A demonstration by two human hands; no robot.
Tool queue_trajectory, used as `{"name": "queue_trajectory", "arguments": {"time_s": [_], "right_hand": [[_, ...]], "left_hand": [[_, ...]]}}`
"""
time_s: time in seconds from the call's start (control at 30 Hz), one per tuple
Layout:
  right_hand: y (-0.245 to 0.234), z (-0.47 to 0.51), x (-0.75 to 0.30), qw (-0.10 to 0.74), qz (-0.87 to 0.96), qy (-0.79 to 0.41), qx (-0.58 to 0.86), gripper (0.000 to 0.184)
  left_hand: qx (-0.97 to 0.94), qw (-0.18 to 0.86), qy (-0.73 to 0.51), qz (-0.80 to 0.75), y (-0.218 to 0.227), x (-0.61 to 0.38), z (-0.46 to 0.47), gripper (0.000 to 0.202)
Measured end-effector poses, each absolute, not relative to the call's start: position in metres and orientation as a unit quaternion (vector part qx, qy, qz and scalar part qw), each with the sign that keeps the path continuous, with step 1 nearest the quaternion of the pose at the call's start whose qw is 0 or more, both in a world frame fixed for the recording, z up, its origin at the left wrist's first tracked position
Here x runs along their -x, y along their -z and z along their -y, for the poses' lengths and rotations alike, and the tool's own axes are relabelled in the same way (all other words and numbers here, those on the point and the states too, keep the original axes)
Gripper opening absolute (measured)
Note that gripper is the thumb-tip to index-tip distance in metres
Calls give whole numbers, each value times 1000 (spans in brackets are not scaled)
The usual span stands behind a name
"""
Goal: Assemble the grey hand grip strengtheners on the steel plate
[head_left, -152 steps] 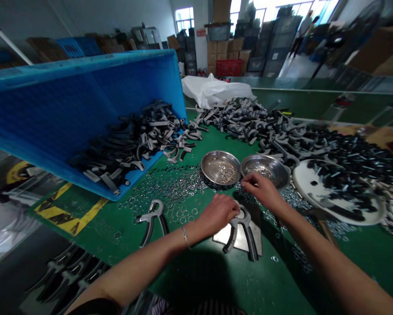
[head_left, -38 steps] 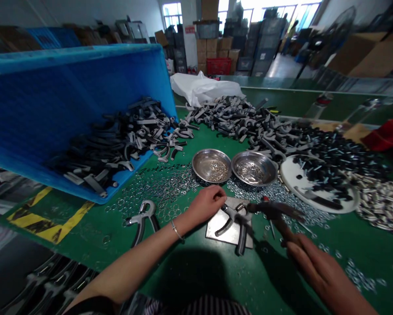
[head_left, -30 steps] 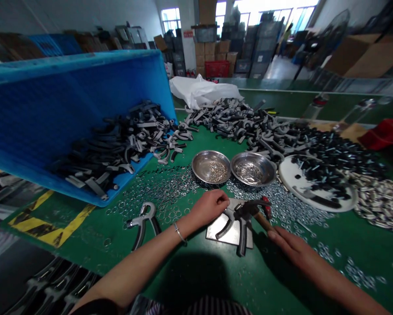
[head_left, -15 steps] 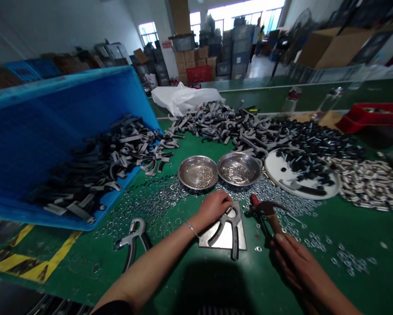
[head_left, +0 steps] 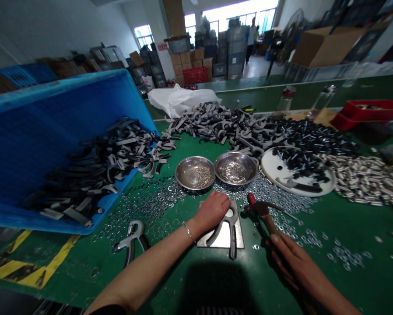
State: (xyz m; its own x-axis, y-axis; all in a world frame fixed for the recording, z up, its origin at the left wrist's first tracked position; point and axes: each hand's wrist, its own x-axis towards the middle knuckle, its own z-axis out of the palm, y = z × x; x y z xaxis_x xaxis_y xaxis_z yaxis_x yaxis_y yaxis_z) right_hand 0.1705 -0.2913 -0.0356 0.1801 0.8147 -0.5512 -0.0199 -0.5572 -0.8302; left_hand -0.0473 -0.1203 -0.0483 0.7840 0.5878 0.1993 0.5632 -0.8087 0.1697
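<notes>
A grey and black hand grip strengthener lies on a square metal plate, its two handles towards me. My left hand is closed over its upper left part, with the fingertips hidden behind the knuckles. In my right hand is a claw hammer, held by its wooden handle. The hammer's head is just right of the plate, low over the table, beside a red-ended item. Another hand grip strengthener, with a spring at its top, rests left of my left forearm.
Two steel bowls of small metal parts stand beyond the plate. Nuts and rings are scattered around. A blue crate holds grip handles at left; a handle pile, a white plate and metal cylinders are farther off.
My left hand has rolled over, its fingers now lower across the strengthener's top left. The hammer remains beside the plate in my right hand. The view has shifted slightly.
</notes>
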Motion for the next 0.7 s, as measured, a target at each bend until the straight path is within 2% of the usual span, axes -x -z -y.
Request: {"name": "queue_trajectory", "arguments": {"time_s": [0.13, 0.23, 0.4, 0.47, 0.57, 0.7], "right_hand": [[25, 284, -182, 287, 418, -534, 677, 47], [-6, 271, -190, 247, 549, -441, 666, 43], [-47, 239, -181, 216, 660, -288, 660, 41], [-41, 225, -175, 157, 683, -283, 654, 42], [-25, 208, -170, 84, 699, -324, 632, 45], [-19, 202, -171, 136, 693, -320, 632, 47]], "left_hand": [[-909, 118, -149, -371, 44, 53, 125, 20], [-878, 156, -189, -411, 28, 70, 134, 22], [-935, 119, -84, -323, 9, 95, 146, 19], [-948, 82, -52, -302, 10, 96, 145, 12], [-953, 44, -35, -297, 14, 93, 140, 16], [-951, 38, -47, -302, 17, 92, 138, 14]]}}
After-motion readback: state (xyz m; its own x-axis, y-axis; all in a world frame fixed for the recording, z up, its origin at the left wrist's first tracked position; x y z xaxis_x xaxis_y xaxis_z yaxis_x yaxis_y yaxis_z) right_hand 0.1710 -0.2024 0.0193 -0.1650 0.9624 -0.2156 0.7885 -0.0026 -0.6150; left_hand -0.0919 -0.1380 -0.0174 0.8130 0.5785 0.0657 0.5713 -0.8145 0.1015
